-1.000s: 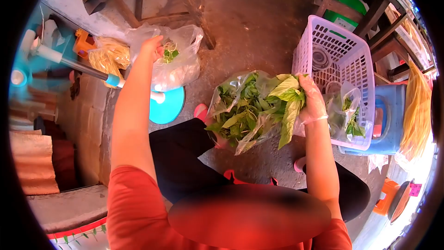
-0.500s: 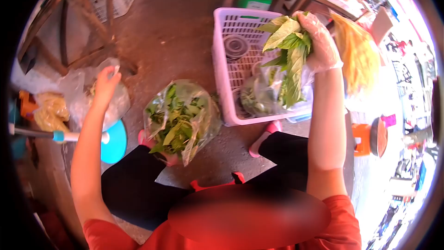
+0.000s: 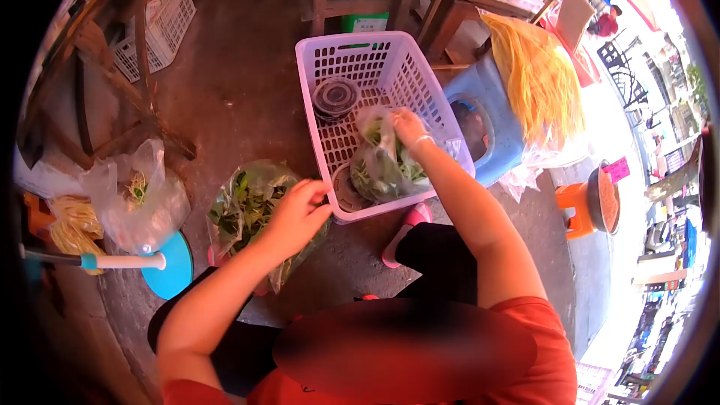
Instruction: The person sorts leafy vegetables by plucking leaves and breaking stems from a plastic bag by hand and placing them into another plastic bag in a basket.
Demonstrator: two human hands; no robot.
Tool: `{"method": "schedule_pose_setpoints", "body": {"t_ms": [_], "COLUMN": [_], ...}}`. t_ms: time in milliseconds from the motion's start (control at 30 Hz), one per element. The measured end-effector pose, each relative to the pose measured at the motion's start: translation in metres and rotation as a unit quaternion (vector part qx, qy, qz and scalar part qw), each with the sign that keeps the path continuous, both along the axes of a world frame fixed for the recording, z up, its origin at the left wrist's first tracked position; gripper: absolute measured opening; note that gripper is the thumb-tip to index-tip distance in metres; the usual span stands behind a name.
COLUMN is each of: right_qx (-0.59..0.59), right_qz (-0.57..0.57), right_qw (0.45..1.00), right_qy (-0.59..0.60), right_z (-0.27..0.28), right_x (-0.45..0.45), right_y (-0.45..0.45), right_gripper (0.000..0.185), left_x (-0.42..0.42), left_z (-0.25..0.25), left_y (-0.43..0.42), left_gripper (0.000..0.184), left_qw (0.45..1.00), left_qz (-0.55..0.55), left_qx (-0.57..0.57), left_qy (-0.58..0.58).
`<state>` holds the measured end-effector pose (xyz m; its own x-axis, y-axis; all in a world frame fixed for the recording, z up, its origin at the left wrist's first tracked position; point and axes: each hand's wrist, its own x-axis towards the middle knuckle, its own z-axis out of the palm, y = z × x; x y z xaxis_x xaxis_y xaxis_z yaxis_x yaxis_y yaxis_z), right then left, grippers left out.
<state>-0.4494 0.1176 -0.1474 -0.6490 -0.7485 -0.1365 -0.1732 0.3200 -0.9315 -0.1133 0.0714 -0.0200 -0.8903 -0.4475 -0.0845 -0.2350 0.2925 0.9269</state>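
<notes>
My right hand [image 3: 409, 129], in a clear plastic glove, is inside the pale purple crate [image 3: 324, 151]. Its fingers are closed at the top of a clear plastic bag of leafy greens [image 3: 384, 171]; whether leaves are also in the fingers is hidden. My left hand [image 3: 298, 211] is beside the crate's near left corner, fingers bent, thumb apart, nothing visible in it. Below and left of that hand, a second open clear bag of green leaves [image 3: 244, 206] stands on the floor, partly covered by my forearm.
Black round lids [image 3: 335, 97] lie in the crate. A clear bag with pale contents [image 3: 142, 210] is at left, near a turquoise disc on a pole [image 3: 169, 270]. A blue stool [image 3: 491, 116] at right carries a yellow bundle [image 3: 536, 75]. Beyond is an orange stand [image 3: 576, 210].
My right hand has lowered from above the crate to the bag inside; the leaf bunch is no longer visible in it. My left hand has moved right, from the left bag to the crate.
</notes>
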Motion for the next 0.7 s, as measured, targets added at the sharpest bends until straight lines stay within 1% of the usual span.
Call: {"method": "schedule_pose_setpoints", "body": {"t_ms": [67,133,200,233,333,367,400,433,467,500,533,600,633,667,700], "right_qx": [0.055,0.082,0.087,0.101,0.230,0.302,0.322,0.337,0.347,0.359,0.373,0.382,0.361,0.335,0.307], "right_qz": [0.076,0.097,0.059,0.061,0.156,0.236,0.321,0.401,0.475,0.498,0.499,0.476,0.422,0.381,0.337], "right_qw": [0.993,0.975,0.939,0.926,0.921,0.912,0.888,0.852,0.805,0.775,0.758,0.760,0.822,0.860,0.890], "right_qy": [-0.073,-0.181,-0.327,-0.358,-0.274,-0.144,-0.067,0.010,0.086,0.148,0.196,0.222,0.125,0.058,-0.007], "right_z": [-0.013,-0.011,0.021,0.049,0.053,0.054,0.050,0.038,0.019,0.025,0.040,0.065,0.072,0.079,0.100], "right_x": [0.017,0.031,0.049,0.058,0.052,0.048,0.045,0.040,0.033,0.036,0.041,0.045,0.041,0.036,0.033], "right_y": [0.003,0.009,0.023,0.035,0.049,0.052,0.051,0.049,0.046,0.043,0.039,0.028,0.023,0.024,0.031], "right_gripper": [0.035,0.034,0.033,0.031,0.022,0.025,0.027,0.029,0.032,0.034,0.037,0.042,0.046,0.047,0.049], "left_x": [-0.045,-0.097,-0.143,-0.159,-0.171,-0.171,-0.166,-0.157,-0.149,-0.144,-0.140,-0.131,-0.128,-0.126,-0.124], "left_z": [-0.020,-0.047,-0.072,-0.080,-0.087,-0.090,-0.079,-0.054,-0.033,-0.022,-0.021,-0.020,-0.016,-0.013,-0.010], "left_y": [0.016,0.021,0.021,0.019,-0.002,-0.003,-0.001,0.004,0.010,0.018,0.022,0.026,0.028,0.029,0.029], "left_gripper": [0.050,0.062,0.064,0.065,0.050,0.031,0.026,0.021,0.017,0.018,0.017,0.016,0.014,0.013,0.011], "left_qw": [0.995,0.977,0.955,0.939,0.967,0.963,0.953,0.938,0.918,0.897,0.896,0.891,0.893,0.894,0.893], "left_qz": [0.064,0.160,0.251,0.296,0.247,0.219,0.197,0.173,0.149,0.124,0.098,0.048,0.071,0.095,0.117], "left_qx": [-0.014,-0.129,-0.154,-0.164,0.046,0.146,0.213,0.277,0.342,0.387,0.390,0.395,0.395,0.395,0.395], "left_qy": [0.072,0.060,-0.017,-0.055,-0.042,0.060,0.087,0.111,0.133,0.172,0.188,0.220,0.204,0.190,0.179]}}
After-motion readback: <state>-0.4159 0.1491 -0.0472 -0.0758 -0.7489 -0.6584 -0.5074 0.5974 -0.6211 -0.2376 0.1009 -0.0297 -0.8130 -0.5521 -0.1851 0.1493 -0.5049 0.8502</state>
